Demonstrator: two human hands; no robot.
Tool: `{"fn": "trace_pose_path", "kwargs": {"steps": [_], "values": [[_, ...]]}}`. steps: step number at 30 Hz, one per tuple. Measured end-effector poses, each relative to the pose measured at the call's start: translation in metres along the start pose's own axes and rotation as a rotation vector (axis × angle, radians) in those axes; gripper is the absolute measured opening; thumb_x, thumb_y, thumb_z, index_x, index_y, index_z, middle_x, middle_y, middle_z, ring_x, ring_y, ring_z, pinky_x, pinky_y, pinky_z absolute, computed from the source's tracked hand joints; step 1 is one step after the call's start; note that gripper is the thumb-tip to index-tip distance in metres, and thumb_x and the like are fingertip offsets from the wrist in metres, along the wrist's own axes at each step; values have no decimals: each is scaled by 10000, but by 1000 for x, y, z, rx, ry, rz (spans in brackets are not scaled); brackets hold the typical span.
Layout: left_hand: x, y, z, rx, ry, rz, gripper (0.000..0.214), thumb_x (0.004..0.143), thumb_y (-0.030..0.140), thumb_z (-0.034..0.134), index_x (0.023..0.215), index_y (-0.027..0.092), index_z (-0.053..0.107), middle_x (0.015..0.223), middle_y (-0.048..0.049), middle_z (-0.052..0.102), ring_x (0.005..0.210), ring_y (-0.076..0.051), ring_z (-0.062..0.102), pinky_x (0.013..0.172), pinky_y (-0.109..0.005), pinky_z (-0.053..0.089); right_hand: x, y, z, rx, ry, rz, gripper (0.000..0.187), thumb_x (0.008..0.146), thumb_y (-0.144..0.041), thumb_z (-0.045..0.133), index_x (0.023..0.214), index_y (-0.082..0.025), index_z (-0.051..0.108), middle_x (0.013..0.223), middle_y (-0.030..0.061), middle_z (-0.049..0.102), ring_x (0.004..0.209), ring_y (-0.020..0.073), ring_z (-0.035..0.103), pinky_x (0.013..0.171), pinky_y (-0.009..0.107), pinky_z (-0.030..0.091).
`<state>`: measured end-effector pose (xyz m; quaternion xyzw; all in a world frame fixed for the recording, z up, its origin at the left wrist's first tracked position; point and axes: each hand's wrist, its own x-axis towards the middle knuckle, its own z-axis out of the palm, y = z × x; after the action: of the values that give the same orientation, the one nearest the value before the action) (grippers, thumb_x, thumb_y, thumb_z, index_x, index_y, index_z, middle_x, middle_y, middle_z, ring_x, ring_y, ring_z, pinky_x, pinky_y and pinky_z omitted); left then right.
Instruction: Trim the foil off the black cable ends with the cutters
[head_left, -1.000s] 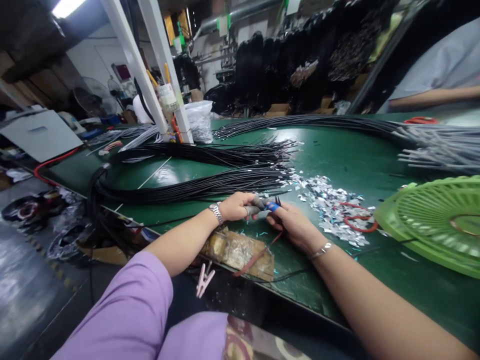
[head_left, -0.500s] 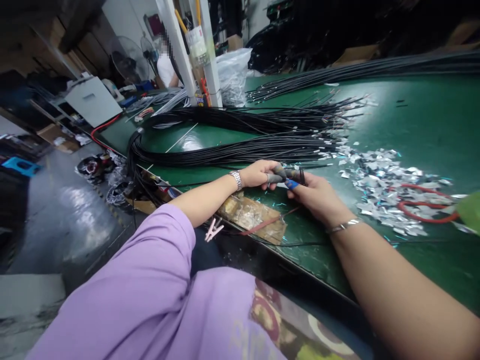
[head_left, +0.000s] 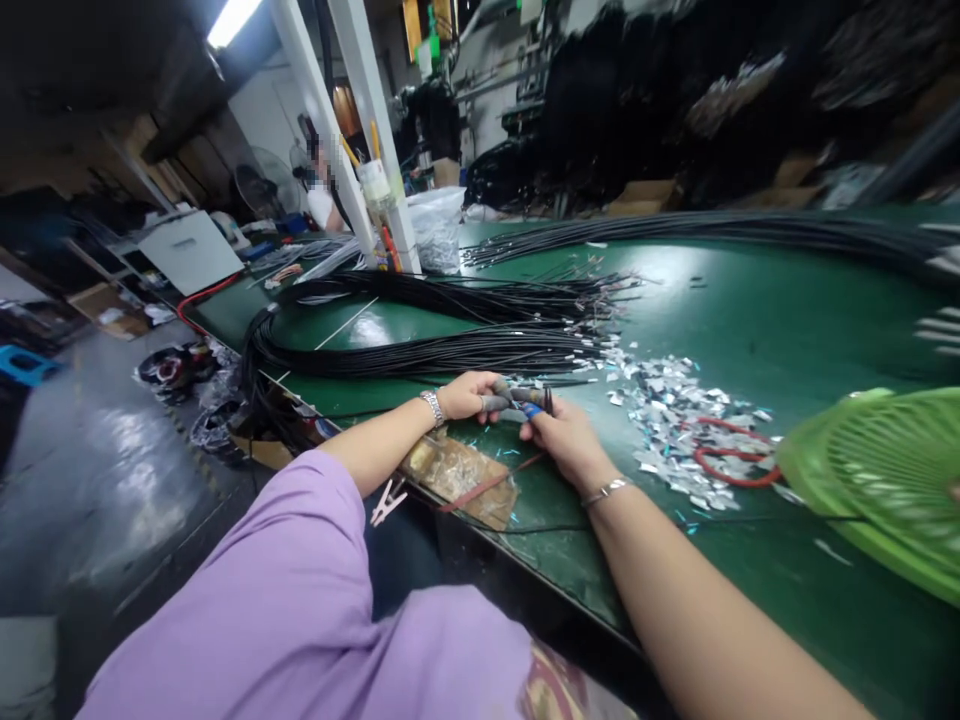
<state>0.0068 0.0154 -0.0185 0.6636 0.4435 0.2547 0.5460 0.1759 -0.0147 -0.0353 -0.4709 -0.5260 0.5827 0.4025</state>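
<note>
My left hand [head_left: 469,396], with grey coverings on its fingertips, is closed in a pinch above the front edge of the green table. A thin black cable [head_left: 358,413] runs in from the left to these fingers. My right hand [head_left: 570,436] meets the left one fingertip to fingertip, also pinching at the cable's end; blue and grey coverings wrap its fingers. The exact end between the fingers is too small to make out. Just below both hands lies a brown board [head_left: 457,478] with clear tape and a reddish strap [head_left: 491,486] across it.
Black cable bundles [head_left: 420,354] lie curved behind my hands. To the right are silvery foil scraps [head_left: 667,425], red-handled scissors [head_left: 731,470] and a green fan or basket-like grille [head_left: 892,470]. A pink clothespin [head_left: 388,502] sits at the table edge. A person is in the background.
The view has swung up and to the right, so more of the green grille shows. My hands stay together at the cable, with the fingers slightly shifted.
</note>
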Motion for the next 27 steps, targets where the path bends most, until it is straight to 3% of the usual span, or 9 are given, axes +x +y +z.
{"fn": "trace_pose_path", "kwargs": {"steps": [9,17,22,27], "values": [[0,1,-3,64,53,5,279,731,294,721,745,112,510,478,45,563,354,-50,483,394,-158,377,7,0,1,7,-14,-12,256,672,-396,600,814,-187,554,412,-60,494,335,64,303,354,188,192],[-2,5,-1,91,16,29,185,775,240,654,777,114,519,484,53,559,345,-49,469,382,-152,364,5,-3,-2,-54,26,-57,259,648,-423,621,721,-191,532,415,-72,450,360,64,307,375,195,207],[-2,7,4,104,19,42,175,794,250,614,754,133,490,475,61,537,335,-50,451,366,-149,341,0,-3,-1,-149,72,-126,209,657,-402,574,700,-200,539,410,-67,432,382,94,330,404,228,248],[-1,7,9,124,57,45,211,808,325,593,790,140,493,466,71,511,319,-43,410,352,-147,301,-4,-4,-3,-337,179,-276,82,636,-295,559,631,-214,548,547,-12,537,542,149,448,526,274,329]]}}
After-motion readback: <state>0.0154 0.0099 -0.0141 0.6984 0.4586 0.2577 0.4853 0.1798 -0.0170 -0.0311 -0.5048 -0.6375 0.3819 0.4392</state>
